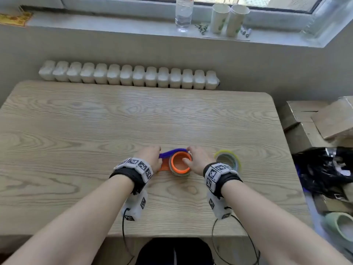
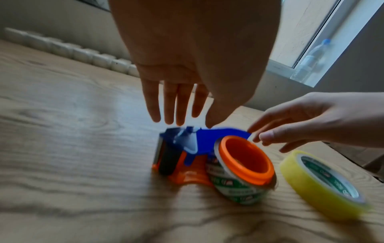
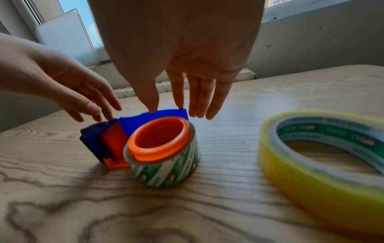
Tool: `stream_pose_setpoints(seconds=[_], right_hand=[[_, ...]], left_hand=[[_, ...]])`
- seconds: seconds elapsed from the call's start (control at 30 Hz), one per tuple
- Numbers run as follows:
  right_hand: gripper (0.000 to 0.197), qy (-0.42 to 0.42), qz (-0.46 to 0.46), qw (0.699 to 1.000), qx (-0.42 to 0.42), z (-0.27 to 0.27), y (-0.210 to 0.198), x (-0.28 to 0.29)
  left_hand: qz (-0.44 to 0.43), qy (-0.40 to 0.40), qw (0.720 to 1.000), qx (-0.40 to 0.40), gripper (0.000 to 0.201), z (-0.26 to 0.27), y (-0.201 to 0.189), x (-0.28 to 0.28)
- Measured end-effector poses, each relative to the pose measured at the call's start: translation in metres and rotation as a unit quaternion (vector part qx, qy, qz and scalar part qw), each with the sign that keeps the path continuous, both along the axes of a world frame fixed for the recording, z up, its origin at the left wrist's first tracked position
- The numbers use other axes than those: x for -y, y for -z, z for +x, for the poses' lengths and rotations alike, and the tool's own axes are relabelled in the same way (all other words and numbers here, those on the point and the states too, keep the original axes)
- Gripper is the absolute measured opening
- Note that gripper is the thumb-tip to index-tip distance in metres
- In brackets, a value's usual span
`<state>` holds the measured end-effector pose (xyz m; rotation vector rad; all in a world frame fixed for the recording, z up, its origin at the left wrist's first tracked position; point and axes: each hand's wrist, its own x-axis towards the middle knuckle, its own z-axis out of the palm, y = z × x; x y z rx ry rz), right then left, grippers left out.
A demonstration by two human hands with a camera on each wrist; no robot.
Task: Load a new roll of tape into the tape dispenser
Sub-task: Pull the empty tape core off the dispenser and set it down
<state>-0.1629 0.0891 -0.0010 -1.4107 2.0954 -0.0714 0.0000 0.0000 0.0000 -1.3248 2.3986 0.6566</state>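
An orange and blue tape dispenser [image 1: 172, 159] [image 2: 199, 151] [image 3: 133, 134] lies on its side on the wooden table [image 1: 95, 131]. A clear roll with a green and white printed core [image 2: 239, 187] [image 3: 168, 167] sits around its orange hub [image 1: 180, 162]. My left hand [image 1: 150, 156] [image 2: 178, 105] hovers over the dispenser's blue end, fingers straight, holding nothing. My right hand [image 1: 196, 158] [image 3: 182, 97] reaches over the hub, fingers straight, tips at the blue plate's edge. A yellow tape roll [image 1: 228, 159] [image 2: 324, 184] [image 3: 324, 164] lies flat to the right.
Behind the table runs a white radiator [image 1: 129, 78]. On the windowsill stand a water bottle [image 1: 184, 14] and two paper cups [image 1: 229, 20]. Cardboard boxes [image 1: 315, 119] and a black bag [image 1: 324, 169] sit to the right of the table.
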Motion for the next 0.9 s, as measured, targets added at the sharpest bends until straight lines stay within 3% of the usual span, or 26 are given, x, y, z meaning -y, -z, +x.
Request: stream_pose_setpoints(seconds=[0.1, 0.27, 0.37, 0.63, 0.9], right_hand=[[0.056, 0.017, -0.020, 1.000, 0.016, 0.001, 0.015, -0.004], [0.098, 0.027, -0.037, 0.997, 0.065, 0.007, 0.037, -0.008], [0.110, 0.015, -0.035, 0.997, 0.063, 0.011, 0.046, -0.011], [0.108, 0.021, -0.025, 0.999, 0.038, 0.020, 0.051, -0.012], [0.100, 0.031, -0.062, 0.996, 0.053, 0.018, 0.041, -0.016]], left_hand=[[0.019, -0.009, 1.000, -0.013, 0.040, 0.001, 0.009, -0.004], [0.025, -0.015, 0.999, -0.045, 0.036, 0.006, 0.024, -0.005], [0.032, -0.019, 0.998, -0.051, 0.034, 0.007, 0.028, -0.004], [0.049, -0.029, 0.997, -0.055, 0.032, 0.005, 0.032, 0.002], [0.092, -0.072, 0.987, -0.108, 0.032, 0.011, 0.026, 0.000]])
